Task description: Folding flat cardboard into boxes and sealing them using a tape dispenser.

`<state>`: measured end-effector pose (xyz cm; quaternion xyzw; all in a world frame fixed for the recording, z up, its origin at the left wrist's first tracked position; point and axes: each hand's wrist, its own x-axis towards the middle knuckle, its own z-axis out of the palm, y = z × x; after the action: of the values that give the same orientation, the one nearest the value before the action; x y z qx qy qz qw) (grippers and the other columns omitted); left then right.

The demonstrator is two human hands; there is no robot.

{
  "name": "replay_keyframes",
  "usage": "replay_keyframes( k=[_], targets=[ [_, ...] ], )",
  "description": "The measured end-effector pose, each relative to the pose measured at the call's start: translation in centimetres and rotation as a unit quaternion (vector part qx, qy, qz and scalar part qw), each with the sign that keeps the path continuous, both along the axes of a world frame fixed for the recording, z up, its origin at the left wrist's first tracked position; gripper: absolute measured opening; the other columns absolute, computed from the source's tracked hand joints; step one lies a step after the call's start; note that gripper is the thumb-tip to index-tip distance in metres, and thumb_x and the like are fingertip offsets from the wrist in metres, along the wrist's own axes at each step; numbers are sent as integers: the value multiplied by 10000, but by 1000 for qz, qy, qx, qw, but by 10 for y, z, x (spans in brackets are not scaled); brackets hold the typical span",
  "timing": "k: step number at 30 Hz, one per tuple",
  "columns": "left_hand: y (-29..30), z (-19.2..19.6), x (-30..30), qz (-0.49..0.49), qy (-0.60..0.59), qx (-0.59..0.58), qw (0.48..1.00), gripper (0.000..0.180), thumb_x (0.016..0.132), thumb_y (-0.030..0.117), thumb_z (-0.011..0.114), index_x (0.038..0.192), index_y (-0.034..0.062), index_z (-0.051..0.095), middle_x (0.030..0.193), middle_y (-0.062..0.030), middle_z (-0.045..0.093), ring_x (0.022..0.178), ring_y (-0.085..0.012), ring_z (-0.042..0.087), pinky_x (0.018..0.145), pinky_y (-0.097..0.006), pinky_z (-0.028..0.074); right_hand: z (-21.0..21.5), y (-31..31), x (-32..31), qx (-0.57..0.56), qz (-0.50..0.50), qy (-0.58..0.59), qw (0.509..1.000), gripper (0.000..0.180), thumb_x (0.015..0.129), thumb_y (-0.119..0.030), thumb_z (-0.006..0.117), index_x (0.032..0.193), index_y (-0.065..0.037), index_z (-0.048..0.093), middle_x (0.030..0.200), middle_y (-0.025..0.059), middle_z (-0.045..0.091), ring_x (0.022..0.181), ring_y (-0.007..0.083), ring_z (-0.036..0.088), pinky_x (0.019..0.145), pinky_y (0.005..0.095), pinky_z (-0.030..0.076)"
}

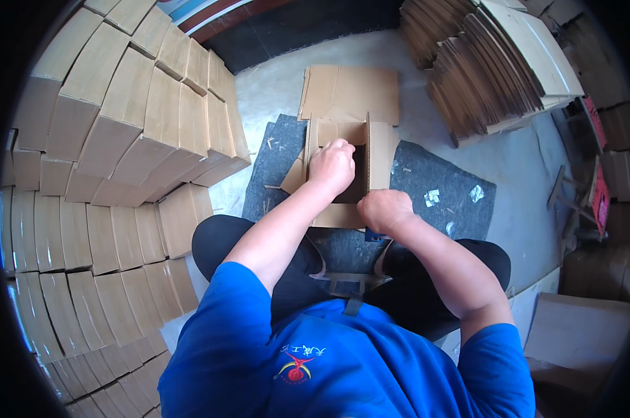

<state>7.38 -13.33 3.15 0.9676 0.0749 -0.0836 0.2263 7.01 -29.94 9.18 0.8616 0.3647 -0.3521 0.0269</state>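
In front of me, between my knees, stands an open cardboard box with its flaps spread outward and a dark inside. My left hand is closed, reaching over the opening by the box's left side; what its fingers hold, if anything, is hidden. At the near right corner, my right hand is a fist against the box edge. Just below that fist shows a small dark blue thing, too covered to name; whether the fist grips it is unclear.
A flat cardboard piece lies beyond the box. Under the box spreads a dark grey mat with scraps on it. Stacked cartons wall in the left side. Folded cardboard is piled at the far right.
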Motion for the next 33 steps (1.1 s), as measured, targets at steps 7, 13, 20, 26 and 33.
replay_keyframes(
  k=[7,13,20,26,33],
  targets=[
    [24,-19,-78,281,-36,-306,909,740,925,172,564,1555,80,186,1525,-205,360,1442,-358,293,1181,-444,247,4,1,-7,4,74,-68,995,309,867,-106,591,1139,-10,702,1046,153,724,942,287,725,795,377,574],
    [-31,-14,-58,321,40,-180,929,914,919,646,462,1581,130,100,1631,-198,94,1494,-373,157,1174,-510,240,-24,27,-40,11,41,-194,980,648,938,-300,495,1362,183,415,925,150,744,785,249,738,656,374,557],
    [-28,-10,-56,226,50,-16,973,767,957,458,472,1590,219,110,1652,-147,11,1522,-327,57,1195,-588,86,-5,24,-36,-16,76,-93,993,982,881,-633,546,1446,136,317,924,127,737,807,215,730,699,363,555],
    [-32,-10,-57,182,73,41,980,672,983,394,413,1588,274,147,1659,-113,-12,1526,-316,0,1194,-598,51,-34,15,-47,-19,76,-93,993,1000,888,-629,557,1476,121,254,850,116,731,757,234,725,671,368,559],
    [-29,-9,-57,159,87,52,982,671,990,452,392,1589,271,149,1659,-110,-22,1527,-313,-14,1192,-603,16,-35,9,-44,12,59,-99,993,1009,894,-593,570,1502,105,170,773,159,716,669,276,714,612,388,560]
  ],
)
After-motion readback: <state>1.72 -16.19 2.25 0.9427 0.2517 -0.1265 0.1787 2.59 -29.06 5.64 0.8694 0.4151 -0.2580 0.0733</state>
